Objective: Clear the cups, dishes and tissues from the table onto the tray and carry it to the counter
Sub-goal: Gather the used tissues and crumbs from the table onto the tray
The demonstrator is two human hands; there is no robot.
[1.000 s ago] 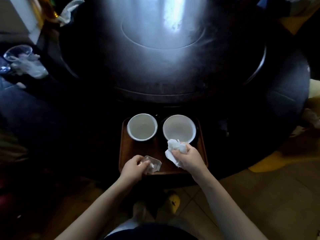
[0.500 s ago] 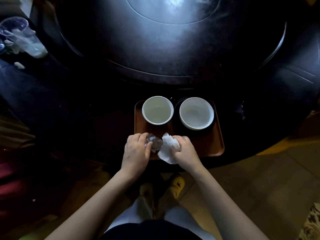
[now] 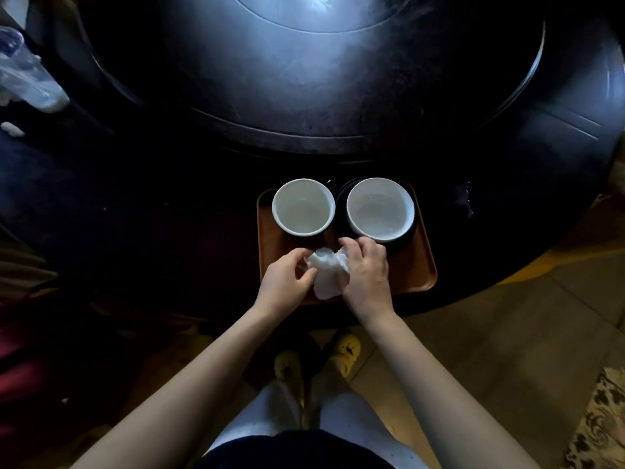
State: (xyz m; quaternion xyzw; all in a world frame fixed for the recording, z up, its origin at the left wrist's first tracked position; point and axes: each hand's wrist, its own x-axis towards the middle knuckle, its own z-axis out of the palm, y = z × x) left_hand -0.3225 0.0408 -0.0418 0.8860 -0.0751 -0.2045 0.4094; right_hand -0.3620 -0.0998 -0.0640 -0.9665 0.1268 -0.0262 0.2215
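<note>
Tissue: a crumpled white wad [image 3: 326, 274] above the near half of the tray, between both hands and just near of the 2 cups. I cannot tell whether it rests on the tray.
Left hand: [image 3: 285, 282] at the wad's left side, fingers curled in and thumb closed on its left edge, pinching it.
Right hand: [image 3: 367, 275] over the wad's right side, back of the hand up, fingers bent down and gripping the paper. The fingertips lie close to the right cup's near rim.
Tray: brown with rounded corners [image 3: 422, 265], lying on the table's near edge.
Left cup: white and upright [image 3: 303, 207], on the tray's far left. Its inside looks bare.
Right cup: white, upright and a little wider [image 3: 379, 208], on the tray's far right, seated on a saucer (the 2 rims stand just apart).
Saucer: dark [image 3: 404, 243], showing as a rim around the right cup.
Table: dark and round [image 3: 203, 231], with a raised round centre that catches the light.
Plastic cup: clear [image 3: 27, 79], at the table's far left, blurred.
Scrap: 1 small white bit [image 3: 12, 128] just near of the plastic cup.
Slippers: 2 yellow ones [image 3: 345, 350] on the tiled floor below the table's near edge.
Rug: patterned [image 3: 602, 418], at the near right corner.
</note>
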